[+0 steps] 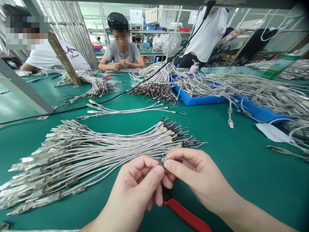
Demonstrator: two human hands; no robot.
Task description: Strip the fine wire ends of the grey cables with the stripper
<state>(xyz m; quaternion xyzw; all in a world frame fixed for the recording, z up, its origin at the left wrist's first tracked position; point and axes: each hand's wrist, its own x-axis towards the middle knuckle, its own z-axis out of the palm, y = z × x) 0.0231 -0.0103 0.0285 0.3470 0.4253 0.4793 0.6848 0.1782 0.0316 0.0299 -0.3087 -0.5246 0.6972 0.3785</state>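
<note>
My left hand (140, 185) and my right hand (193, 175) meet at the front of the green table (241, 154). Both pinch the stripped end of one grey cable (163, 161), where thin coloured wires show between the fingertips. That cable runs left into a large fanned bundle of grey cables (79, 154) with metal USB plugs at the left and loose wire ends at the right. A red-handled tool (185, 214) lies on the table just below my hands, partly hidden by them.
A few loose cables (125, 111) lie beyond the bundle. Blue trays (200, 100) heaped with cables stand at the right. A black cord (116, 96) crosses the table. Two seated people work across the table, one stands at the back right beside a white fan (171, 45).
</note>
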